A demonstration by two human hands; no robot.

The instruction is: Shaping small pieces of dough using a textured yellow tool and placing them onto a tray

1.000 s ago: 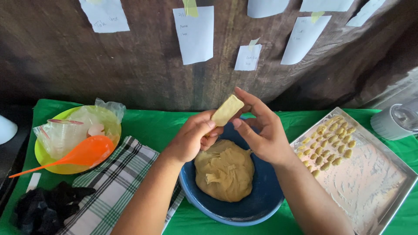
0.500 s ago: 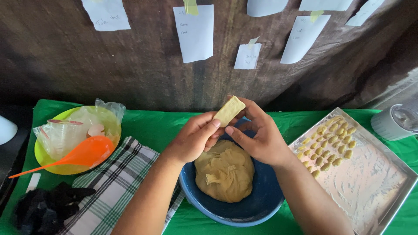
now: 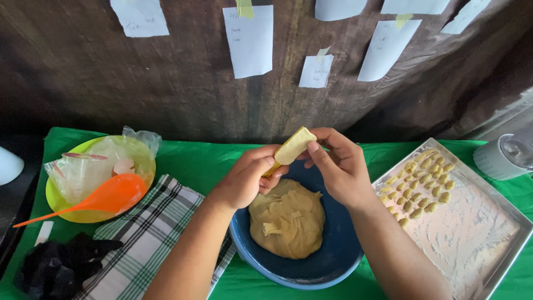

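Both hands, left [image 3: 244, 180] and right [image 3: 338, 166], pinch one dough strip [image 3: 293, 147] above one blue bowl [image 3: 327, 261] holding one dough mound [image 3: 287, 219]. One floured tray [image 3: 488, 233] carries roughly twenty-five small pieces [image 3: 425, 180]. Green tablecloth [image 3: 205, 158]; dark wooden wall with seven paper notes [image 3: 250, 41].

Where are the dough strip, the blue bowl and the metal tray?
dough strip [image 3: 295, 145], head view, middle of the strip.
blue bowl [image 3: 311, 273], head view, near rim.
metal tray [image 3: 496, 253], head view, floured bare floor.
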